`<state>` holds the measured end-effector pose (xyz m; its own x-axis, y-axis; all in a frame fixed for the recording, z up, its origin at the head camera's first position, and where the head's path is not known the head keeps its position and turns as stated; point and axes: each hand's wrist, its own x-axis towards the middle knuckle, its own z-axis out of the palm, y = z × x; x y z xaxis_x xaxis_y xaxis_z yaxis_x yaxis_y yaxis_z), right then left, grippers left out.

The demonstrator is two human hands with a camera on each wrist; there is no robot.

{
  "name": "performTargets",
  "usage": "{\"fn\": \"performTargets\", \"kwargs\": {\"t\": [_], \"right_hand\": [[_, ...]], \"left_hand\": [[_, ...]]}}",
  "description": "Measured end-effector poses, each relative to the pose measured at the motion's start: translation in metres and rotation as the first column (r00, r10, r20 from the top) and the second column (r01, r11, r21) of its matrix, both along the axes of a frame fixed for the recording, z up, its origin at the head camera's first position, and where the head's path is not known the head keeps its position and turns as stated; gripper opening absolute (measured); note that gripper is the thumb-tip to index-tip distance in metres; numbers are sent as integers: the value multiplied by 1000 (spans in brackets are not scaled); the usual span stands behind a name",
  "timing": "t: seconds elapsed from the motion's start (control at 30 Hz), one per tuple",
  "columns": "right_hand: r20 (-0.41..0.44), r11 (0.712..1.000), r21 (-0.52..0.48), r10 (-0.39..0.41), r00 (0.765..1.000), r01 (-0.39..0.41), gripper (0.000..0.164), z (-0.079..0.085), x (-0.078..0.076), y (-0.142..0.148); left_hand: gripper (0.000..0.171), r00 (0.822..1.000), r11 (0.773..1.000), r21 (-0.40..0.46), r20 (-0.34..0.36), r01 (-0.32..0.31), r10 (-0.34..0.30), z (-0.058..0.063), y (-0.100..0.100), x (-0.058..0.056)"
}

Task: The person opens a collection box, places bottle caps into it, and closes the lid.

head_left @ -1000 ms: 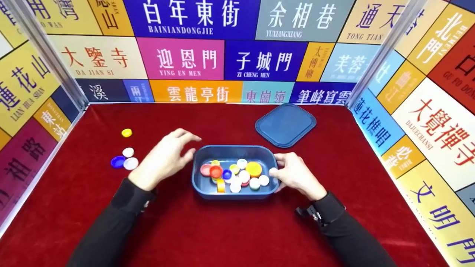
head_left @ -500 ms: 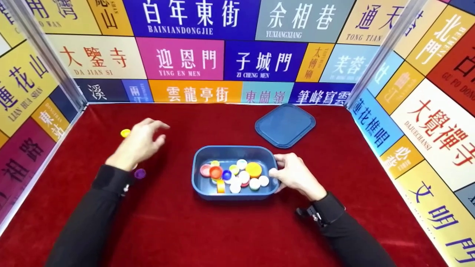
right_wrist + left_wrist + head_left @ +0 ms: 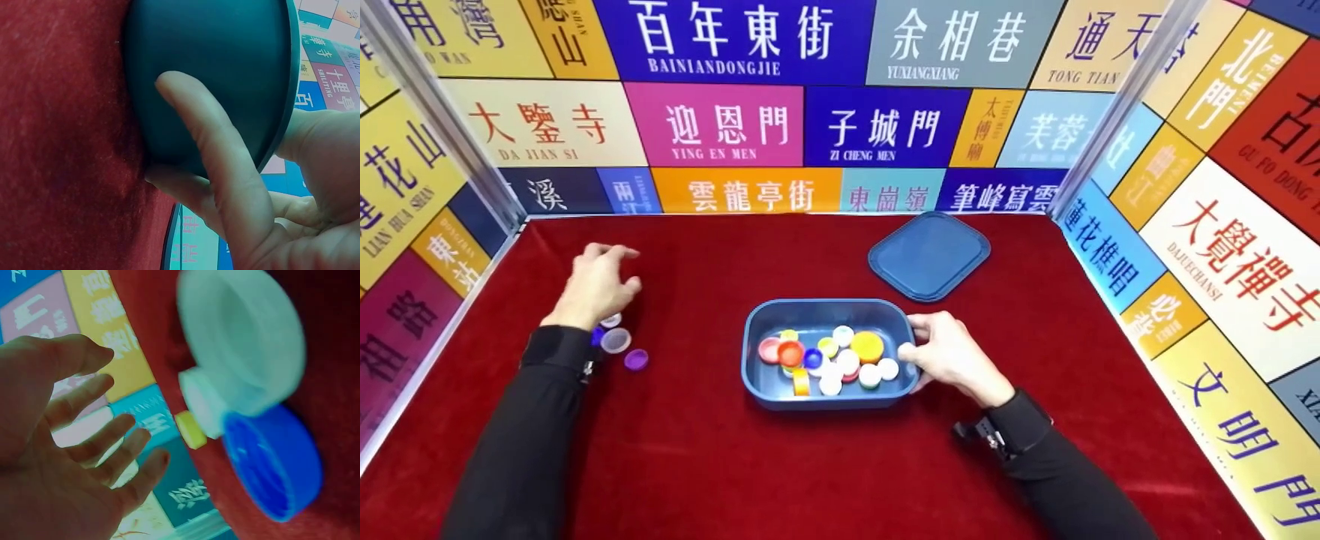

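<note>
My left hand [image 3: 594, 285] hovers over the left side of the table with its fingers spread and nothing in them. Near its wrist lie a clear-white bottle cap [image 3: 616, 340], a purple cap [image 3: 636, 359], a small white cap [image 3: 610, 319] and a partly covered blue cap [image 3: 273, 461]. A yellow cap [image 3: 191, 429] shows in the left wrist view; the hand hides it in the head view. My right hand [image 3: 956, 356] grips the right end of a dark blue lunch box [image 3: 825, 403], thumb over the rim, fingers along the outer wall. Inside lie several colourful caps, including an orange one [image 3: 867, 346].
The box's blue lid [image 3: 930, 255] lies flat at the back right of the red cloth [image 3: 825, 472]. Panels with large lettering [image 3: 712, 124] stand along the back and both sides, joined by metal corner posts [image 3: 1132, 105].
My left hand has moved left and away from the box, uncovering the purple cap and covering the yellow one. My right hand keeps its grip on the box. The head view has shifted slightly.
</note>
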<state>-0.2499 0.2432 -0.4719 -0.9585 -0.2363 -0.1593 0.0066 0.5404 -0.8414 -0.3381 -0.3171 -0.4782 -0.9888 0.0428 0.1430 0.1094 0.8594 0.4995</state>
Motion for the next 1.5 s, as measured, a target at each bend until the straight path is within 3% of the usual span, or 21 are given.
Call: {"fn": "performTargets", "kwargs": {"t": [0.1, 0.37, 0.63, 0.77, 0.83, 0.9, 1.03, 1.07, 1.2, 1.37, 1.5], "right_hand": [[0, 1000, -15, 3, 1000, -3, 52, -1, 1, -1], [-5, 1000, -4, 12, 1000, -12, 50, -1, 2, -2], [-9, 1000, -9, 14, 1000, -14, 49, -1, 2, -2], [0, 1000, -9, 23, 1000, -23, 51, -3, 3, -2], [2, 1000, -9, 22, 1000, -22, 51, -3, 3, -2], [-1, 1000, -11, 19, 1000, -19, 50, -3, 3, -2], [-6, 1000, -19, 17, 1000, -17, 49, -3, 2, -2], [-3, 1000, -22, 19, 1000, -19, 49, -3, 2, -2], [9, 999, -33, 21, 1000, -21, 49, -3, 2, -1], [10, 999, -37, 14, 1000, -13, 52, -2, 0, 0], [10, 999, -38, 16, 1000, -15, 52, 0, -2, 1]], "left_hand": [[58, 998, 999, -9, 61, -31, 31, -6, -10, -1], [62, 988, 997, -71, 154, 0, 11, -11, -25, 3], [33, 998, 997, -74, 55, 25, -21, -9, -23, 4], [26, 999, 998, -54, 38, 39, -37, -14, -24, 5], [24, 998, 998, -32, 1, 57, -57, -22, -28, -1], [24, 997, 997, -23, -16, 69, -69, -22, -26, -2], [24, 992, 994, -19, -65, 107, -108, -10, -9, 4], [25, 993, 994, -28, -54, 108, -109, 0, 3, 11], [25, 987, 991, -41, -90, 130, -133, 15, 27, 23], [26, 978, 985, -41, -117, 166, -170, 27, 55, 34], [26, 957, 970, -33, -156, 243, -245, 35, 80, 42]]}}
